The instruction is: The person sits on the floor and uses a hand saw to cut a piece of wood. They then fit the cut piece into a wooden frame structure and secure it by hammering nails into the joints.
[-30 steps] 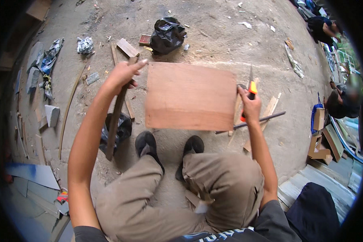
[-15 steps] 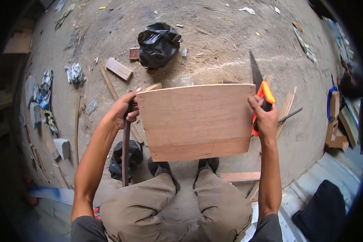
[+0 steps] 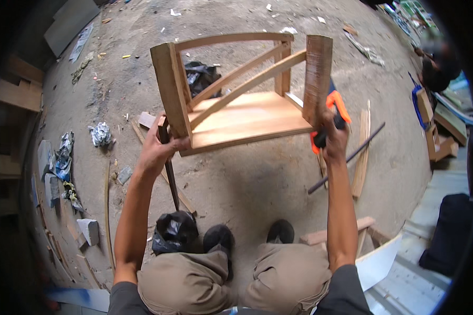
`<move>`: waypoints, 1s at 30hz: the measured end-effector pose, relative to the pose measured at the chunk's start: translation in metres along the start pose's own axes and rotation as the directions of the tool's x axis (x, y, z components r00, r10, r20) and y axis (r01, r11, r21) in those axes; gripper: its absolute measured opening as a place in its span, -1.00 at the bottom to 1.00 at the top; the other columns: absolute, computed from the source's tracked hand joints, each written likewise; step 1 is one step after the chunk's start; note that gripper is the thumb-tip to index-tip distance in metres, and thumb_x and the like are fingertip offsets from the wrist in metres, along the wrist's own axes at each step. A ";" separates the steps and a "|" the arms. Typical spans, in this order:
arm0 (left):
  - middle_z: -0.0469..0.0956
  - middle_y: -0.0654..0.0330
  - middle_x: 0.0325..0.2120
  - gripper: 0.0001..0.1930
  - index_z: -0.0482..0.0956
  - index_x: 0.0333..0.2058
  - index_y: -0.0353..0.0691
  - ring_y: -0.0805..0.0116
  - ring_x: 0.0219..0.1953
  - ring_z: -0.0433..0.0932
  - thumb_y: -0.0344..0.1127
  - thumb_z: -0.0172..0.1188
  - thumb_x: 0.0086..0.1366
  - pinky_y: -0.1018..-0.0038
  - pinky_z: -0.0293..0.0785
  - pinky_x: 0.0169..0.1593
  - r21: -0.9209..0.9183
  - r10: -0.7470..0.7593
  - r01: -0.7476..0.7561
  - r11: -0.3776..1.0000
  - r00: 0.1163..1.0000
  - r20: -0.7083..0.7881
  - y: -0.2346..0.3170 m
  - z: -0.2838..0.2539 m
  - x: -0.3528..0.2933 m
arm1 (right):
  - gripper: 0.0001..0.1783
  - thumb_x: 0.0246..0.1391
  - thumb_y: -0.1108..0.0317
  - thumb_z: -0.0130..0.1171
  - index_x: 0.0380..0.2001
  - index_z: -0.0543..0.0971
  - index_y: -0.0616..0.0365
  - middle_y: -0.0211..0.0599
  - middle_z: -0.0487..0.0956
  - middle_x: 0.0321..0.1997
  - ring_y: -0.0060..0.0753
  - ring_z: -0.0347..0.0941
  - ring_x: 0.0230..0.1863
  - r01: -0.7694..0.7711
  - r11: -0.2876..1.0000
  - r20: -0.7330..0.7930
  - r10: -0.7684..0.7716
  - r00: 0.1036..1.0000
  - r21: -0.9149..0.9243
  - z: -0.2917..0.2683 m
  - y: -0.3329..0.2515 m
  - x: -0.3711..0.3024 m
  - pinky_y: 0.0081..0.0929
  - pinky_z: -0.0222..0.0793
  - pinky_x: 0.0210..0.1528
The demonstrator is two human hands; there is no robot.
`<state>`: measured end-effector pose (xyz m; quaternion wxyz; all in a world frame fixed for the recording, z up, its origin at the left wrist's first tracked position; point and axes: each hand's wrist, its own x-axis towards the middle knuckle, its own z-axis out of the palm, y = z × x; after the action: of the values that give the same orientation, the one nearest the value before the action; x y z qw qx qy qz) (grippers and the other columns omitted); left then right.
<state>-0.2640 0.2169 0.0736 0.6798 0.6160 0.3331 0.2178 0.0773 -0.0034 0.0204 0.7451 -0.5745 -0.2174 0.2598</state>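
Held up in front of me is a small wooden stool [image 3: 252, 118], its plywood board low and its legs and diagonal braces pointing up. My left hand [image 3: 158, 148] is closed around its left corner. A dark flat bar [image 3: 171, 181] is gripped in that same hand and slants down toward the floor. At the right corner, my right hand [image 3: 335, 139] clasps the stool together with a handsaw [image 3: 340, 105] that has an orange and black handle. Most of the saw's blade is hidden behind the stool's right leg.
Black plastic bags lie beyond the stool [image 3: 202, 79] and by my left foot [image 3: 174, 231]. Wood strips [image 3: 361, 157] and a dark rod [image 3: 347, 157] lie at right. Concrete chunks [image 3: 89, 231] and scraps litter the left. A wooden frame [image 3: 373, 231] stands near my right knee.
The stool has been tipped and lifted away from me, so its legs and braces now show instead of the flat board face. Both hands keep their hold and have moved with it.
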 end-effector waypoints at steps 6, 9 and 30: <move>0.49 0.32 -0.17 -0.28 0.30 0.12 -0.16 0.51 -0.13 0.51 -0.48 0.45 -0.01 0.53 0.47 0.00 -0.015 0.223 -0.223 0.975 0.972 0.069 -0.070 -0.027 -0.012 | -0.47 0.04 0.13 0.42 0.01 0.49 0.10 -0.56 0.53 -0.13 -0.62 0.46 -0.15 -0.118 0.970 -0.022 0.126 0.992 0.212 -0.013 0.041 -0.015 -0.50 0.41 -0.04; 0.51 0.32 -0.22 -0.22 0.27 0.14 -0.19 0.52 -0.16 0.51 -0.50 0.50 -0.05 0.53 0.49 -0.05 0.161 0.218 -0.230 0.960 0.972 0.088 -0.078 -0.002 -0.017 | -0.45 0.14 -0.06 0.27 0.04 0.46 0.08 -0.51 0.55 -0.16 -0.56 0.50 -0.16 -0.061 0.983 0.001 0.062 0.998 0.174 -0.052 0.083 -0.019 -0.46 0.44 -0.04; 0.45 0.16 0.04 -0.27 0.40 0.09 0.00 0.02 -0.03 0.57 -0.57 0.39 -0.13 0.23 0.62 -0.10 0.797 0.591 -0.576 0.181 0.712 0.380 -0.100 -0.019 0.041 | -0.74 0.00 0.37 0.43 -0.52 0.47 0.05 -0.56 0.51 -0.45 -0.69 0.46 -0.41 -0.203 0.956 -0.100 0.185 0.978 -0.213 -0.064 0.065 -0.027 -0.61 0.45 -0.27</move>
<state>-0.2607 0.2444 -0.0329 0.1202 0.9484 0.1391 0.2583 0.0874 -0.0550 -0.0591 0.6553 -0.6823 -0.1580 0.2830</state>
